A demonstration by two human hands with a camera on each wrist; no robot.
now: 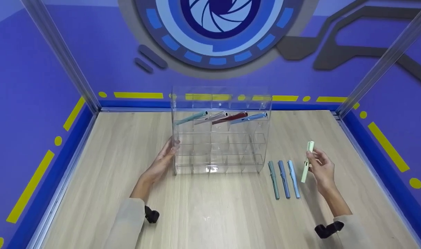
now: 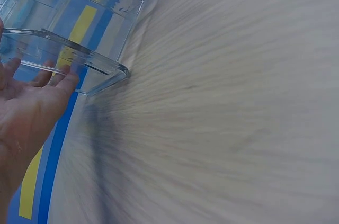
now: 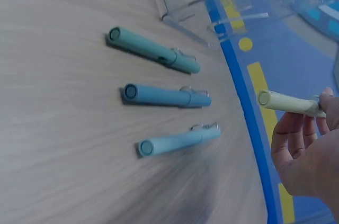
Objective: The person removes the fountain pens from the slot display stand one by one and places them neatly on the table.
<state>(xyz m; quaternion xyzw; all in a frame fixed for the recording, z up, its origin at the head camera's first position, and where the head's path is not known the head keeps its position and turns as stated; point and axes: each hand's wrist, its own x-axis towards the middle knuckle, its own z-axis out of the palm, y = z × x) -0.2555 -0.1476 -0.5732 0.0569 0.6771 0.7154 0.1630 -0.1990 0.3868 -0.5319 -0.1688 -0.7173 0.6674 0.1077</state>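
My right hand (image 1: 324, 169) pinches a pale green pen (image 1: 305, 169) between thumb and fingers, raised above the table; the right wrist view also shows this pen (image 3: 288, 102). Left of it, a dark green pen (image 1: 274, 181), a blue pen (image 1: 284, 180) and a light blue pen (image 1: 294, 180) lie side by side. My left hand (image 1: 160, 164) holds the left side of a clear pen display stand (image 1: 219, 169), thumb in front. Across the stand's upper row rest a teal pen (image 1: 191, 118), a whitish pen (image 1: 210, 118), a dark red pen (image 1: 230, 118) and a blue pen (image 1: 249, 118).
The stand has lower rows of clear compartments (image 1: 202, 149). It stands on a light wood table (image 1: 210, 214), toward the back. Blue printed panels (image 1: 103, 52) with metal corner posts (image 1: 63, 55) enclose the table at the back and sides.
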